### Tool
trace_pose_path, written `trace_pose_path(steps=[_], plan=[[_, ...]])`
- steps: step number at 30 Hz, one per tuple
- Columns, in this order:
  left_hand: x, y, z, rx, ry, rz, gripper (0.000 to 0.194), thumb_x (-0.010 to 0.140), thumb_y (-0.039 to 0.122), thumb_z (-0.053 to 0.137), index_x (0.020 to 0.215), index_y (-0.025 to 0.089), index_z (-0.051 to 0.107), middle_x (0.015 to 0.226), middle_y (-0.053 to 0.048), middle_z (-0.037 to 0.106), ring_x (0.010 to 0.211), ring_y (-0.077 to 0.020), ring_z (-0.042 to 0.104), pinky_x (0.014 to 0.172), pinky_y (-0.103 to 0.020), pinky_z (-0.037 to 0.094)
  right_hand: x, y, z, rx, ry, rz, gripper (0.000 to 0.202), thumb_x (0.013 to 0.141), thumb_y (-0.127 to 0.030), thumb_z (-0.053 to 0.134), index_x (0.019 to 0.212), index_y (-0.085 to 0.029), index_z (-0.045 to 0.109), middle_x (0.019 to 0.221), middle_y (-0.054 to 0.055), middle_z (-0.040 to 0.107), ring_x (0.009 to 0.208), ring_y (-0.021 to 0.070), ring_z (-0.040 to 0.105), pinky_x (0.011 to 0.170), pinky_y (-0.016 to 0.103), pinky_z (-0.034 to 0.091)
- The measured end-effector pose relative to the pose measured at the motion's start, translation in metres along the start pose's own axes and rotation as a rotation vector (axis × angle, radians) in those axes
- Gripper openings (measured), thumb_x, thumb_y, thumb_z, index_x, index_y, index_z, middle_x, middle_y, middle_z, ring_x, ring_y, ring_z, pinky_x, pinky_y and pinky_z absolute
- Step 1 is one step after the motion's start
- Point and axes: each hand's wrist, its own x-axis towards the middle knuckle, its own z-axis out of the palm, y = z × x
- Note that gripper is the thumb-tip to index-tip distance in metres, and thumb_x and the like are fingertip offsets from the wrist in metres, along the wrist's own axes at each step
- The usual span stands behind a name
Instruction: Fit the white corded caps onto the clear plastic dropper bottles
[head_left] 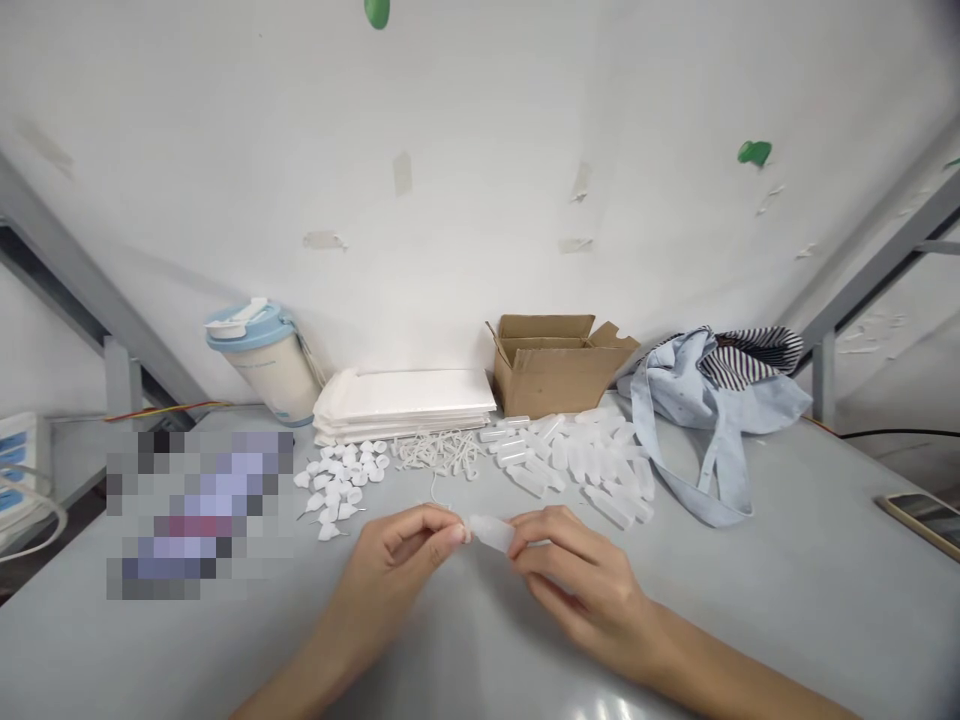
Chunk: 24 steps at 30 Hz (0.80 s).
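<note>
Between my hands, near the middle of the table, is a translucent plastic tube. My right hand pinches its right end with the fingertips. At its left end, my left hand pinches a small whitish piece, mostly hidden by the fingers, with a thin white string rising just behind. Beyond my left hand lie several small white caps, some with thin tips. White looped strings lie in a heap behind my hands. More translucent tubes are spread beyond my right hand.
A stack of white packets and an open cardboard box stand at the grey table's back. A lidded cup is back left, a blue cloth bag back right. A blurred-out object lies left, a phone far right.
</note>
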Motion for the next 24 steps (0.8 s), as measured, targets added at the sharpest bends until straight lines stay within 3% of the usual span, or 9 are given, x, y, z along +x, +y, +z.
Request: trace_pose_path(steps=[7,20,22,24], plan=[[0.0034,-0.0047,0.0018,-0.063,0.085,-0.026,0.021,0.074,0.039,0.066,0.074,0.018,0.067,0.07,-0.001,0.066,0.067,-0.0162,0.059,0.062,-0.026,0.048,0.0009,-0.0031,-0.0005,-0.027,-0.034,-0.039,0.023,0.085,0.001,0.044,0.088,-0.016,0.059,0.086,0.008,0.064,0.087,0.0173,0.061,0.074,0.031,0.053],[0.0015,-0.0032,0.0015,-0.146,0.061,-0.056,0.017,0.075,0.036,0.069,0.08,0.021,0.072,0.072,-0.001,0.069,0.067,-0.0157,0.062,0.061,-0.024,0.05,0.0005,-0.0045,-0.0018,-0.146,-0.036,-0.152,0.024,0.082,0.005,0.045,0.091,-0.012,0.059,0.086,0.012,0.065,0.091,0.0202,0.064,0.074,0.032,0.055],[0.0001,-0.0037,0.0028,-0.102,0.015,-0.028,0.015,0.077,0.036,0.067,0.08,0.022,0.073,0.073,-0.001,0.07,0.068,-0.0164,0.063,0.061,-0.025,0.051,-0.0027,-0.005,-0.002,-0.183,-0.044,-0.104,0.024,0.083,0.002,0.047,0.098,-0.012,0.06,0.094,0.014,0.066,0.092,0.0194,0.064,0.073,0.03,0.057],[-0.0021,-0.0041,0.0046,-0.013,-0.03,0.086,0.013,0.08,0.032,0.065,0.079,0.023,0.073,0.075,-0.001,0.07,0.07,-0.0171,0.063,0.064,-0.027,0.052,-0.0058,-0.0055,-0.0015,-0.212,-0.066,-0.062,0.029,0.084,0.0,0.047,0.109,-0.012,0.059,0.104,0.016,0.065,0.091,0.0174,0.064,0.074,0.027,0.058]])
